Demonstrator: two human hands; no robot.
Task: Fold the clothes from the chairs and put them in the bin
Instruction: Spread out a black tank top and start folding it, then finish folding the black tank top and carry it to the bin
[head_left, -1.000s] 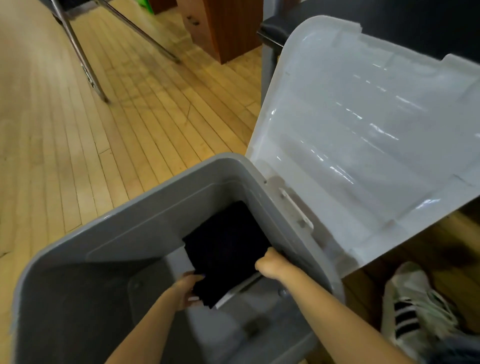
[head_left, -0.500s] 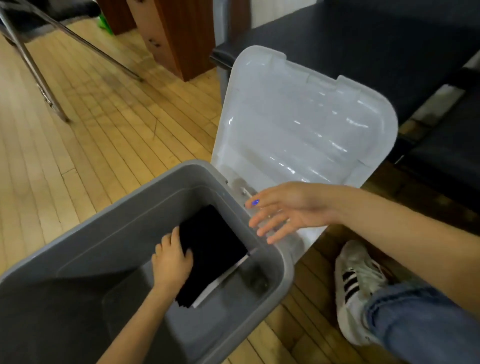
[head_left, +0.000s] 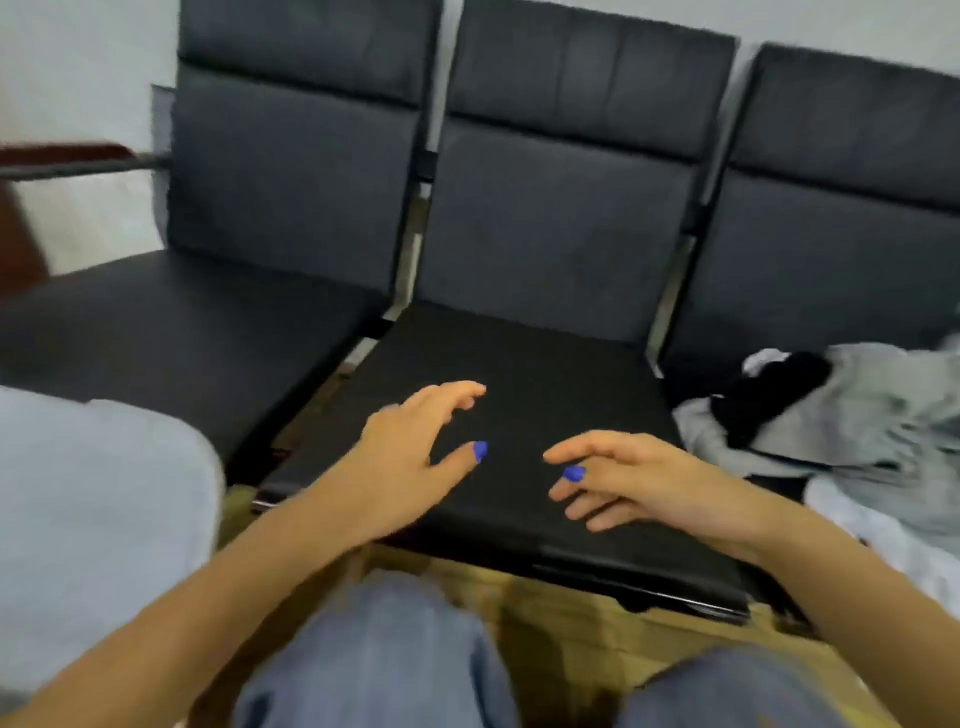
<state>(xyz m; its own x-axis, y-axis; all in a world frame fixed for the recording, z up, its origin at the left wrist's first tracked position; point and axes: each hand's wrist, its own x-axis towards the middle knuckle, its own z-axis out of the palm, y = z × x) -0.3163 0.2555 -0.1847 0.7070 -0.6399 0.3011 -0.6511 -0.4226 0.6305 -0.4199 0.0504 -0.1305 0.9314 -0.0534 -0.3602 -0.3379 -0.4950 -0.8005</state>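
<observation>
A row of three black padded chairs stands before me. Above the bare seat of the middle chair (head_left: 519, 374) hover both my hands, empty with fingers loosely spread: my left hand (head_left: 415, 457) on the left, my right hand (head_left: 618, 478) on the right. A heap of unfolded clothes (head_left: 872, 415), grey and white with a black piece among them, lies on the right chair's seat, apart from my right hand. The pale bin lid (head_left: 93, 509) shows at the left edge; the bin's inside is out of view.
The left chair (head_left: 171, 322) has a bare seat. My knees in blue jeans (head_left: 384, 654) fill the bottom of the view over a wooden floor (head_left: 566, 613). A white wall runs behind the chair backs.
Both hands have left the bin, where the folded black garment stayed. My view swung up from the bin to the chairs, and my hands now hang over the middle seat.
</observation>
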